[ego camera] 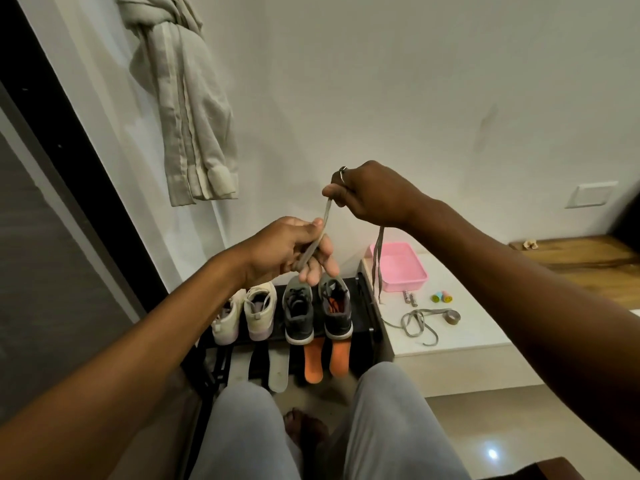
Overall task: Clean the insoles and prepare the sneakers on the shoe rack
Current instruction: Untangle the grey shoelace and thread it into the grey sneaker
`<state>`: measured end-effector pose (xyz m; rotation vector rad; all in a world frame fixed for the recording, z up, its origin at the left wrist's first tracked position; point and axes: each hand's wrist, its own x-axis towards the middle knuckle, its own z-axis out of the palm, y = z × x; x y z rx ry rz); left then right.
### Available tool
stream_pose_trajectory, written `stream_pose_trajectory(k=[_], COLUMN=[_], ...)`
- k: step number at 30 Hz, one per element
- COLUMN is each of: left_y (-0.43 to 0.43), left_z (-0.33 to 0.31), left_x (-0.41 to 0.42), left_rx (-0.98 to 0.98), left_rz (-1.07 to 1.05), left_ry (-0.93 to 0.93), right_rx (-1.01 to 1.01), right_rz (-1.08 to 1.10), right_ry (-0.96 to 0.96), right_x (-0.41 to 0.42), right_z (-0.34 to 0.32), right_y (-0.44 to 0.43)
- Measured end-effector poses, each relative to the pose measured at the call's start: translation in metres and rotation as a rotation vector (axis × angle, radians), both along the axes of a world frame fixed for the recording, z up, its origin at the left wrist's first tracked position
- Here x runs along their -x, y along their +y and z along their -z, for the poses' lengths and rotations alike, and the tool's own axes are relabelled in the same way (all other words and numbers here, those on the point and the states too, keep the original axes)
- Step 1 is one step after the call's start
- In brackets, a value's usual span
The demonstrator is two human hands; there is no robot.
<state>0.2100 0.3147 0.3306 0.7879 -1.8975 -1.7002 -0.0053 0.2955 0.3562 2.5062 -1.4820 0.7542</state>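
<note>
Grey-trousered knees (242, 431) front the shoe rack (367, 303). Left hand (287, 251) and right hand (372, 192) each pinch one grey shoelace (326, 213) above the grey sneakers (298, 317). Orange insoles (313, 358) lean below, unfitted; second lace (420, 322) lies aside. Relacing and refitting apparently remain.

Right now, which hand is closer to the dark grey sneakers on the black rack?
Left. The left hand hangs just above the dark grey sneakers, pinching a grey shoelace; the right hand is higher, off to their right.
</note>
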Motion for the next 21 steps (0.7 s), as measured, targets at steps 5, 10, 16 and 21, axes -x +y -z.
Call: stream_pose_trajectory(k=[5, 10, 16, 21], left_y=[0.008, 0.002, -0.022, -0.028], left_z=[-0.009, -0.017, -0.012, 0.014], left_x=[-0.001, 0.005, 0.009, 0.014], left_rx=[-0.205, -0.418, -0.235, 0.162], left_rz=[-0.015, -0.157, -0.43, -0.733], left_ry=[0.29, 0.809, 0.955, 0.55], right_rx=[-0.031, -0.108, -0.197, -0.179], right_rz=[-0.038, -0.035, -0.056, -0.105], right_ry=[-0.206, -0.424, -0.407, -0.215], right_x=[-0.005, -0.02, -0.031, -0.027], right_z=[0.027, 0.059, 0.058, 0.043], right_y=[-0.002, 0.006, 0.019, 0.028])
